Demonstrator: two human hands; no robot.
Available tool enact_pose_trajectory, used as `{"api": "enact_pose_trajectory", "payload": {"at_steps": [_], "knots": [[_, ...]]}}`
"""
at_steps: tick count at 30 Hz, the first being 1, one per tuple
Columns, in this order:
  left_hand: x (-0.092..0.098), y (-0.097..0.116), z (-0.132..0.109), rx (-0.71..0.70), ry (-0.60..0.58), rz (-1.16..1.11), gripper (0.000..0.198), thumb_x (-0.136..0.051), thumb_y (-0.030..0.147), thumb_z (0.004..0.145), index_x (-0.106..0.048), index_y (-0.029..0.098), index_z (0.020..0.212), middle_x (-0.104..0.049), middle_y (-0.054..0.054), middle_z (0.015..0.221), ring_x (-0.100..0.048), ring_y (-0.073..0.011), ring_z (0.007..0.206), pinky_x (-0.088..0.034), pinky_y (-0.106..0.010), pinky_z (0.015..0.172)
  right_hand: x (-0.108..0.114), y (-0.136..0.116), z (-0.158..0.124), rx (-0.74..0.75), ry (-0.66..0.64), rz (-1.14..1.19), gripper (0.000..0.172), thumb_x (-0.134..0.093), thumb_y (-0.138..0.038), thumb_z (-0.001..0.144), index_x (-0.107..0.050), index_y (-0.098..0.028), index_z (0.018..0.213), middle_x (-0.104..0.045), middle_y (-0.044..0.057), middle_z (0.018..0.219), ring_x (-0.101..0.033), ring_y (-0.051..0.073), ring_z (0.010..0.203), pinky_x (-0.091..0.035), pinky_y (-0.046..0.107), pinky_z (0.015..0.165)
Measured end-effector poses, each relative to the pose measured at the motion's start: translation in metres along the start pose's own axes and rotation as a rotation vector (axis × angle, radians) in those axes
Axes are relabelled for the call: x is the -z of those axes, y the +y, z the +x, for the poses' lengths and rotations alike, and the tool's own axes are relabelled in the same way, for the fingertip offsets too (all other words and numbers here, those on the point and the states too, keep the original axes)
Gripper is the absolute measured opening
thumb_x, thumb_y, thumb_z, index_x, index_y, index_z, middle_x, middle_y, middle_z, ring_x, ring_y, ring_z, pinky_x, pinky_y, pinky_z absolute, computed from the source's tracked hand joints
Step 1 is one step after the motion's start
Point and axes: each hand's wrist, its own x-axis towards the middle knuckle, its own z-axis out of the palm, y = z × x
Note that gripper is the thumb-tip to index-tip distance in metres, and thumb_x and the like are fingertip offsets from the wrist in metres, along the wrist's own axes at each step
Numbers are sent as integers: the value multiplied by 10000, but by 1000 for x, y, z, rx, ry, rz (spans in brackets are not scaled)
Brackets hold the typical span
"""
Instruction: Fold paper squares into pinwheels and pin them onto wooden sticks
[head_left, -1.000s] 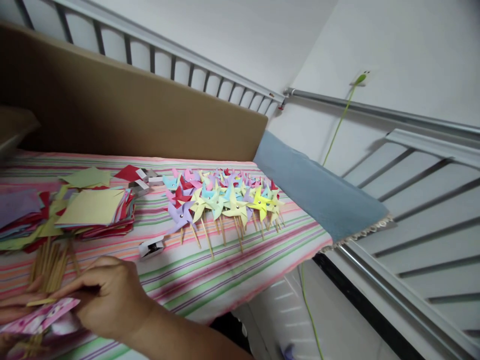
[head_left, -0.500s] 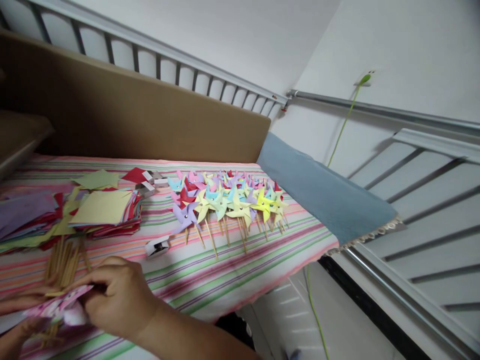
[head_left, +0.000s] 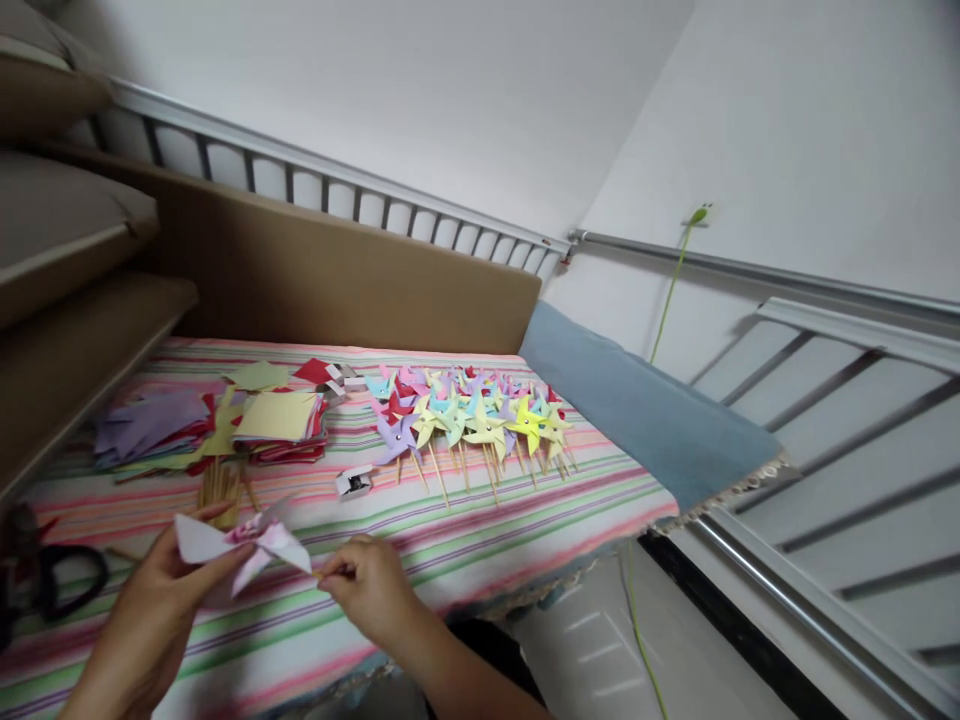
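Observation:
A white-and-pink paper pinwheel [head_left: 259, 540] is held at its left side between the thumb and fingers of my left hand [head_left: 176, 575]. To its right, my right hand [head_left: 371, 585] is closed in a pinch on a thin wooden stick [head_left: 318, 574], of which only a short tip shows beside a pinwheel blade. Behind the pinwheel lies a bundle of wooden sticks [head_left: 219, 482]. Farther back are a stack of coloured paper squares [head_left: 277, 415] and a pile of purple and red paper [head_left: 154, 425]. A small open white box [head_left: 354, 483] sits beyond my right hand.
Finished-looking pinwheels [head_left: 480, 425] on sticks lie in rows on the striped cloth [head_left: 525, 510]. Black-handled scissors [head_left: 71, 580] rest at the left. Brown cardboard [head_left: 360, 285] stands along the back, and a blue cloth [head_left: 637, 390] covers the right end.
The view has shifted left. My hands have moved apart; the pinwheel, earlier partly hidden between them, now shows its spread blades, with my right hand out to its right.

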Motion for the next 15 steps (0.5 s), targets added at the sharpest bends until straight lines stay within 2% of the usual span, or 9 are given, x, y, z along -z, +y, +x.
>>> {"api": "enact_pose_trajectory", "payload": {"at_steps": [3,6,8,11,15], "knots": [[0,-9,-4,57,-143,7,683,-823,281,450,-576,256,1086,-682,-17,888,-631,-176,747,-497,-215,599,-2,3,-12,-29,33,22,113,-685,-133,652,-731,-224,701,-657,-11,652,-573,127,638,-397,208,603],[-4,-15,-6,39,-176,5,761,-820,278,455,-530,234,1158,-669,-30,865,-634,-192,731,-504,-251,603,-2,11,-21,-111,103,121,100,-695,-122,598,-715,-218,621,-642,-20,612,-559,125,612,-394,210,586],[-6,-16,-7,-35,-154,-42,833,-820,271,443,-488,243,1207,-656,-50,945,-632,-223,848,-516,-291,683,3,20,-22,-191,179,226,91,-687,-121,570,-703,-208,587,-644,-19,606,-556,126,596,-398,212,568],[-3,-13,-6,-139,-87,-95,863,-801,285,475,-432,278,1256,-599,-81,1124,-566,-250,1053,-494,-343,812,22,37,-19,-267,269,283,51,-644,-164,599,-686,-189,585,-626,-16,553,-538,126,539,-395,217,520],[12,-5,-3,-119,-26,-99,760,-762,330,546,-451,283,1238,-567,-101,1178,-544,-267,1082,-515,-322,729,54,58,-6,-374,392,292,83,-628,-229,615,-652,-163,571,-549,-36,443,-476,110,439,-365,221,456]]}}
